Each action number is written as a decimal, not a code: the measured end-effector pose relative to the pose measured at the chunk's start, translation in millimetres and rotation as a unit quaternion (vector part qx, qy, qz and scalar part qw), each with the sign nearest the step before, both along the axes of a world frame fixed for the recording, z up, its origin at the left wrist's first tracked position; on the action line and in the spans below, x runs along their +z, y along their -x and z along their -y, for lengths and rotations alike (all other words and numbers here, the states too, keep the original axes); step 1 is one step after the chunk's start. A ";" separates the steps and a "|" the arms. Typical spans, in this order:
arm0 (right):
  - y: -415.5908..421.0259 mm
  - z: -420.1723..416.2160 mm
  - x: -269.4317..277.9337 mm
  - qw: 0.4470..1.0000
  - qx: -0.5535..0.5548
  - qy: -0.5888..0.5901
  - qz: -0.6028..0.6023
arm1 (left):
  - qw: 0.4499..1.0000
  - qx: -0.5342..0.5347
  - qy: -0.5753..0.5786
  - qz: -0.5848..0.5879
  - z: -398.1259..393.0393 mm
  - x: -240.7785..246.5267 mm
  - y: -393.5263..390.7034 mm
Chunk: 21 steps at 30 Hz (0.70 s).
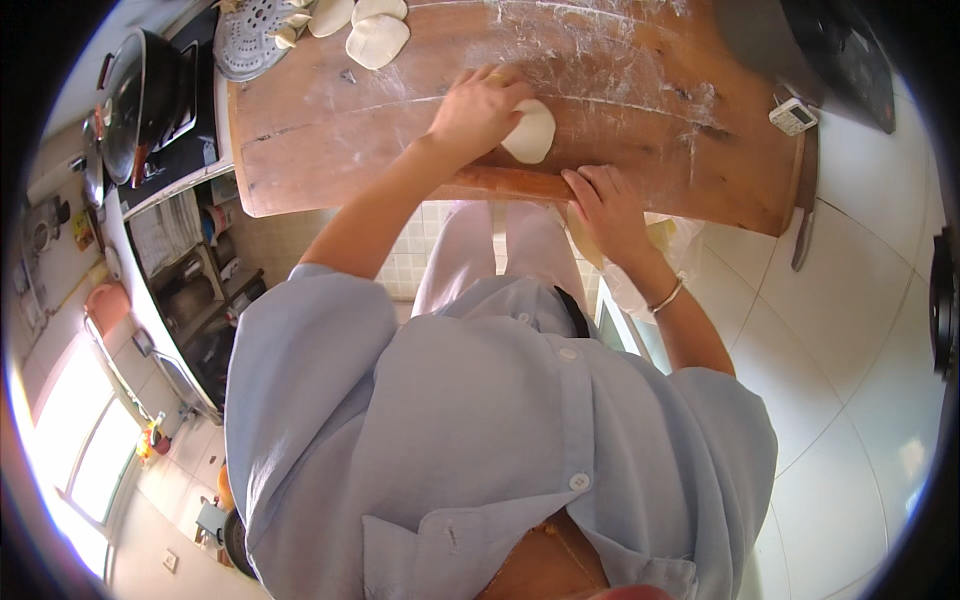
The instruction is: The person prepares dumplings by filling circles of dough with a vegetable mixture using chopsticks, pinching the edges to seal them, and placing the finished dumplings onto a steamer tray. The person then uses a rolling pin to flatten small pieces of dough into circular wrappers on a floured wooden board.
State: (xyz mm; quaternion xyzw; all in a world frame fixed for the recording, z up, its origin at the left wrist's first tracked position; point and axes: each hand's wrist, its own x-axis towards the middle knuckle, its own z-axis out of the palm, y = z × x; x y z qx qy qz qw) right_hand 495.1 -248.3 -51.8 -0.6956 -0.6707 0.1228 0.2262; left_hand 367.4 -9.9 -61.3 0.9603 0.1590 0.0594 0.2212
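Observation:
My left hand (484, 109) rests over the wooden board with its thumb on the left edge of a thin dough round (534, 135); the fingers' hold under the hand is partly hidden. My right hand (606, 206) grips the right end of a wooden rolling pin (510, 182). The pin lies along the board's near edge, just below the dough round and apart from most of it. Its left end passes under my left forearm. White flour streaks the wooden board (337, 157).
Rolled dough rounds (378, 41) and a perforated metal tray (251, 37) with shaped dough pieces lie at the far left. A wok (127, 105) stands on the stove at left. At right are a small digital timer (793, 116) and a knife (804, 232) at the board's edge.

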 end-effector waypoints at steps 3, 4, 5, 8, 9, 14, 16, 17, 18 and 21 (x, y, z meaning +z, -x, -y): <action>24.4 10.1 -1.4 0.996 -0.067 0.011 -0.049 | 0.999 0.040 -0.024 0.026 -4.0 3.2 31.5; 29.9 10.5 -0.2 0.994 -0.087 0.010 -0.065 | 0.998 0.052 0.011 0.023 -3.8 10.1 38.0; 35.7 12.1 -2.6 0.992 -0.106 0.009 -0.071 | 0.998 0.042 -0.029 0.027 -2.2 11.2 41.8; 43.3 17.0 -9.1 0.988 -0.145 0.005 -0.049 | 0.991 0.029 -0.125 0.043 2.6 4.1 40.7; 41.1 17.3 -12.0 0.989 -0.150 0.004 -0.019 | 0.988 0.036 -0.142 0.044 5.7 -4.4 30.3; -5.1 -1.5 -12.9 0.976 -0.211 -0.015 0.054 | 0.984 -0.002 -0.158 0.078 -18.7 -14.6 -70.0; -11.8 2.1 -8.3 0.971 -0.214 -0.018 0.109 | 0.990 -0.026 -0.117 0.080 -13.0 -5.0 -62.6; -3.4 7.8 -10.7 0.978 -0.191 -0.003 0.086 | 0.991 -0.017 -0.118 0.063 -5.9 -9.6 -41.4; 17.7 14.7 -15.7 0.985 -0.164 0.008 0.058 | 0.991 -0.006 -0.124 0.041 1.3 -17.0 -10.5; 58.7 16.8 -1.8 0.989 -0.136 0.037 0.040 | 0.994 -0.040 -0.092 -0.045 16.5 -10.1 73.0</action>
